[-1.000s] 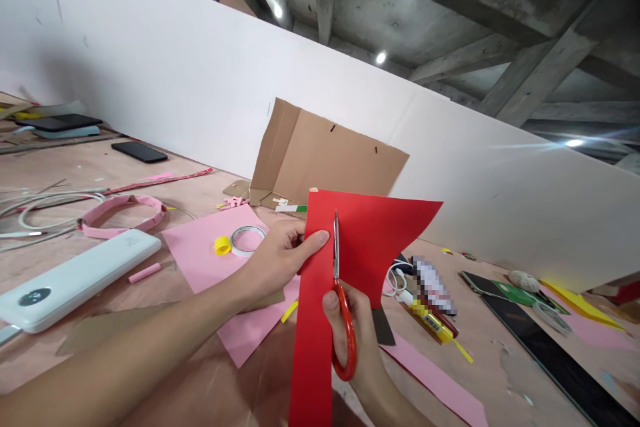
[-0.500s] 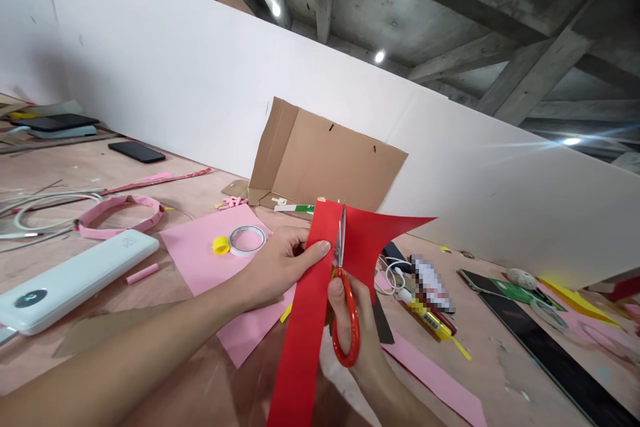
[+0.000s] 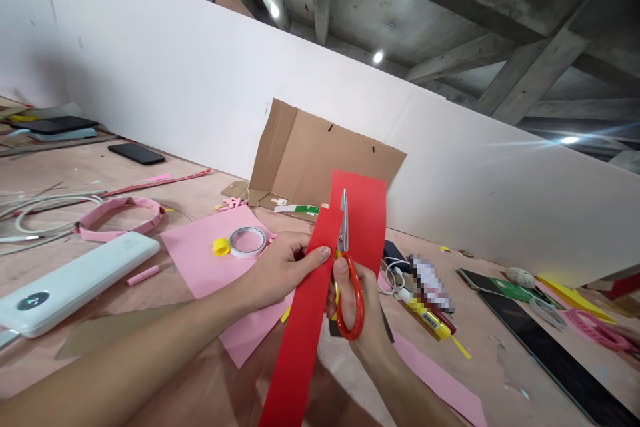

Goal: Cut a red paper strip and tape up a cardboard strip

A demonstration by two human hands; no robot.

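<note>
My left hand pinches a long red paper strip between thumb and fingers, its lower end hanging toward me. Orange-handled scissors are in my right hand, thumb through the loop. Their blades point up and look closed or nearly so, beside the strip's upper right edge. Behind the blades stands a wider red paper piece. Whether it still joins the strip is hidden, as is what supports it. Beneath my left hand lies pink paper with a tape roll and a small yellow roll.
A folded cardboard piece leans on the white partition. At left are a white power bank, a pink band and a phone. Right of my hands lie a yellow tube and a long dark panel.
The wider red piece has swung from spreading rightward to standing more upright, higher than the strip's top. The scissors have shifted slightly up and right, and the blades' tips now show clearly.
</note>
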